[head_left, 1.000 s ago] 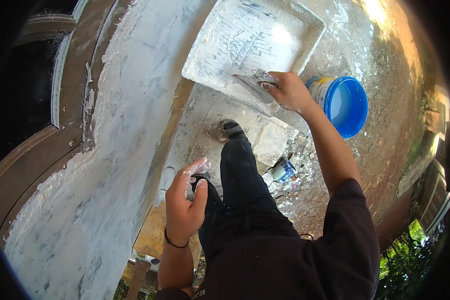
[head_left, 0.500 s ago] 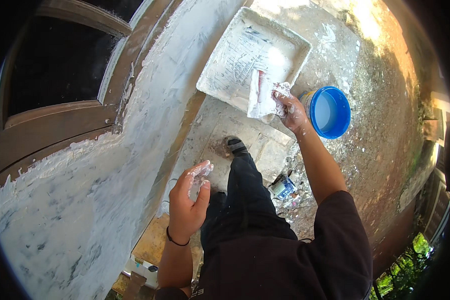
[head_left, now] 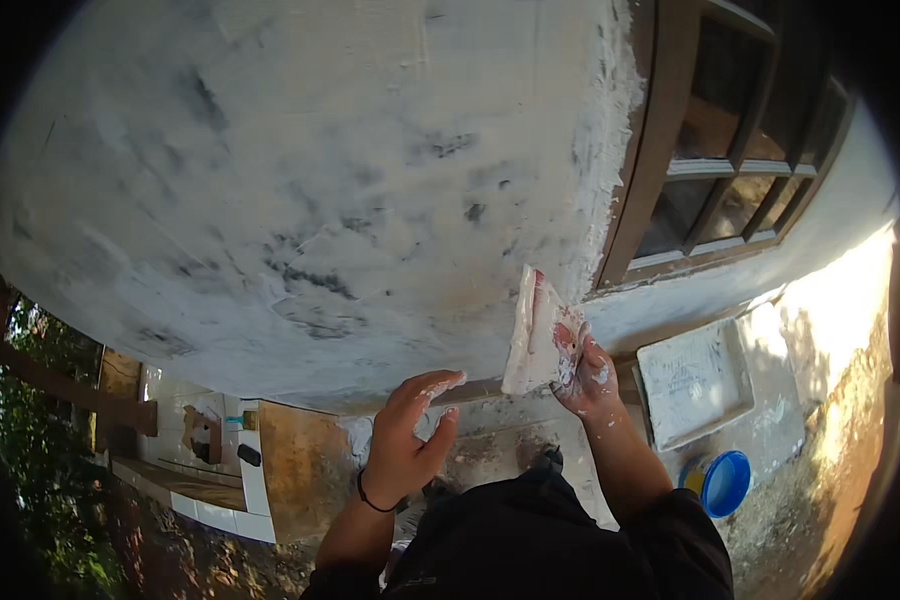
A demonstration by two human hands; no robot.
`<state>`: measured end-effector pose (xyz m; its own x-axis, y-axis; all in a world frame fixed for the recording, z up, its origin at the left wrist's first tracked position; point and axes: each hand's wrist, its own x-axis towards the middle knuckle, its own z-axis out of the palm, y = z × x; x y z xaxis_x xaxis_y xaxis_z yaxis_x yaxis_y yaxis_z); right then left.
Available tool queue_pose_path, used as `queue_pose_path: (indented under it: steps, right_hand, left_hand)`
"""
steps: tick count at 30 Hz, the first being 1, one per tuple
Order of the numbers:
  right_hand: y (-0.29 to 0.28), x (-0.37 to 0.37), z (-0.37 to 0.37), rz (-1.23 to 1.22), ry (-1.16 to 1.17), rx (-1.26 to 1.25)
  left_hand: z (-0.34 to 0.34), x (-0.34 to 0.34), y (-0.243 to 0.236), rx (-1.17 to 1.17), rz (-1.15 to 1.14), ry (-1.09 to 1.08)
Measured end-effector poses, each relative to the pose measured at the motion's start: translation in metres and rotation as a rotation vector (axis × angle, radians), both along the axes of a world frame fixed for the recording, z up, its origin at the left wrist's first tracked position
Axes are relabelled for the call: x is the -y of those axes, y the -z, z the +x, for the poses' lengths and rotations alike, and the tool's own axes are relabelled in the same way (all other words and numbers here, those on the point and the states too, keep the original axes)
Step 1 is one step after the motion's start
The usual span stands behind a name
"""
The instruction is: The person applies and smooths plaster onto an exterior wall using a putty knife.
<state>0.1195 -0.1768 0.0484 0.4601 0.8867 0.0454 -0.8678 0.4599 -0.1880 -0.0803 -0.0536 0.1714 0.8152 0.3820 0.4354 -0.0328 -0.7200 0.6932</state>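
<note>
My right hand point(head_left: 588, 380), smeared with white plaster, is closed around a trowel point(head_left: 532, 335) thickly coated in the same white paste. A little red shows near the trowel's upper end. It is held in front of the patchy white-and-grey wall point(head_left: 320, 170); whether it touches the surface, I cannot tell. My left hand point(head_left: 405, 440), with a dark band at its wrist, hovers left of the trowel. Its fingers are curved and apart, with paste on the tips, and nothing is in it.
A brown-framed window point(head_left: 660, 170) borders the wall on the right. On the ground at the right stand a paste-smeared white tray point(head_left: 698, 385) and a blue-rimmed bucket point(head_left: 727, 484). White tiles with a small black object point(head_left: 249, 455) lie at the lower left.
My view has swung left toward the wall. My right hand has carried the trowel away from the tray to the wall. My left hand stays empty.
</note>
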Motion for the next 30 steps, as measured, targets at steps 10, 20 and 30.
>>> queue_pose_path:
  steps: [10, 20, 30]
  right_hand:
    - [-0.192, -0.182, -0.15, -0.064, -0.157, 0.747]
    - [-0.303, -0.249, -0.21, -0.275, -0.037, 1.814]
    - [-0.361, -0.28, -0.231, -0.188, 0.129, 2.12]
  left_hand:
    - [-0.224, -0.103, -0.097, 0.14, 0.385, -0.292]
    - [-0.283, -0.203, -0.138, 0.246, 0.496, -0.424]
    - [-0.31, -0.235, -0.182, 0.294, 0.695, -0.491]
